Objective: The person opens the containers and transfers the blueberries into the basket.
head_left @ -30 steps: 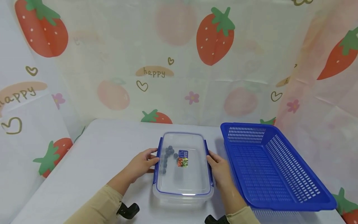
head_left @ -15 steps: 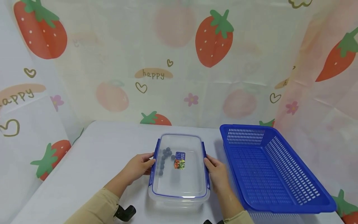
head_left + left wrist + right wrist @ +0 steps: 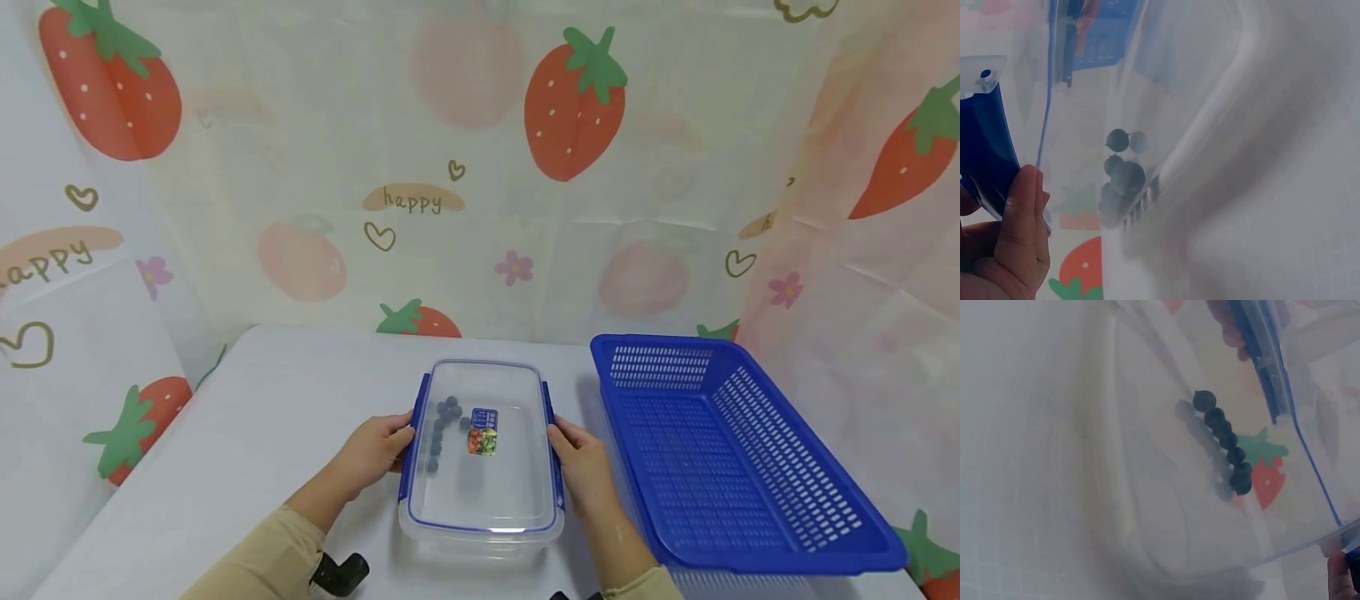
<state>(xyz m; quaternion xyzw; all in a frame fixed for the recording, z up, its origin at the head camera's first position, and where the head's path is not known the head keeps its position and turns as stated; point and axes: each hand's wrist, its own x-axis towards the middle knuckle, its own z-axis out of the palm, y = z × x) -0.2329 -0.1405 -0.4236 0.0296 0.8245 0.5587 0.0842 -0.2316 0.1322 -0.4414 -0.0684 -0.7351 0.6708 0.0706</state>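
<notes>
Sitting at the centre of the white table, near its front edge, a clear plastic container with a blue-rimmed lid holds a small cluster of dark blueberries along its 9 o'clock side, next to a colourful label. Blue clasps run down both long sides. The left hand grips the container from 9 o'clock, thumb and fingers curled against the left clasp; the left wrist view shows a fingertip pressed on that blue clasp. The right hand holds the opposite side at 3 o'clock, fingers bent around the right clasp. Both forearms wear beige sleeves. The right wrist view looks through the clear wall at the berries lined in a row.

Just beside the container at 3 o'clock lies a blue perforated basket, its far end tilted up a little. The table surface is smooth and pale, covered in a plain cloth. Behind and on both sides hangs a light backdrop printed with red strawberries, small hearts, flowers and the word "happy".
</notes>
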